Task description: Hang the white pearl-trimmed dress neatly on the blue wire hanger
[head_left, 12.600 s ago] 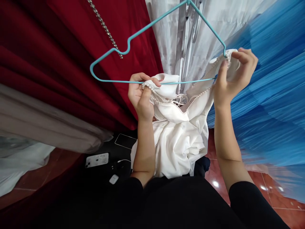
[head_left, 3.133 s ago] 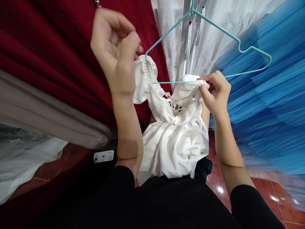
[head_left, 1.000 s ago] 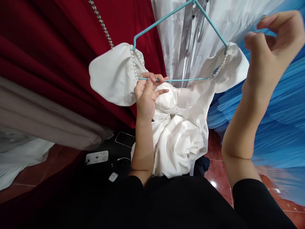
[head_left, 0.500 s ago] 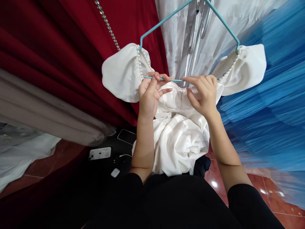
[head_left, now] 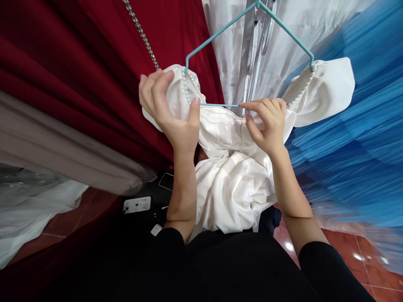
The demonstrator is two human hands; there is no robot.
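A white dress (head_left: 233, 184) with puffed sleeves and pearl trim hangs on a thin turquoise hanger (head_left: 226, 27), its skirt bunched below. My left hand (head_left: 181, 126) is open at the left sleeve (head_left: 178, 98), fingers spread along its outer side. The left thumb is raised beside the pearl edge, near the hanger's lower bar. My right hand (head_left: 270, 126) keeps its fingers bent at that bar, the index fingertip on it and the thumb lower, in front of the pearl neckline. The bar's right part is hidden behind this hand. The right sleeve (head_left: 333, 92) puffs out beyond it.
Dark red fabric (head_left: 107, 63) hangs at the left, with a jewelled strap (head_left: 141, 33) against it. Blue tulle (head_left: 352, 147) fills the right side. A phone (head_left: 137, 204) and a small white case (head_left: 156, 229) lie on a black surface at lower left.
My left hand has left the hanger's lower bar and moved left to the sleeve, its fingers spreading. My right hand has stayed nearly in place.
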